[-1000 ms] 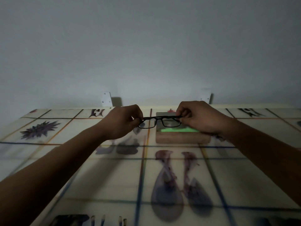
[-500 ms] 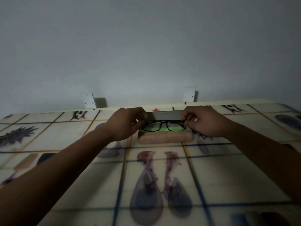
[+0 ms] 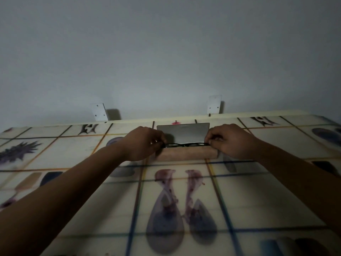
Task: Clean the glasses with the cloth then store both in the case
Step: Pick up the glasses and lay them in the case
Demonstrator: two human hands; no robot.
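The black-framed glasses (image 3: 186, 144) lie folded along the top rim of the open tan case (image 3: 186, 155), whose grey lid (image 3: 183, 133) stands upright behind. My left hand (image 3: 142, 143) pinches the left end of the frame and my right hand (image 3: 230, 140) pinches the right end. The frame sits low, partly sunk behind the case's front wall. The green cloth seen earlier inside the case is hidden now.
The case stands near the far edge of a table (image 3: 258, 191) covered with a printed cloth of coloured grid lines and dark shapes. Two white wall brackets (image 3: 99, 111) (image 3: 214, 104) sit just behind that edge, against a plain wall.
Both hands have carried the glasses forward and down, from above the case into its opening. The green cloth inside has dropped out of sight. The camera has tilted up.
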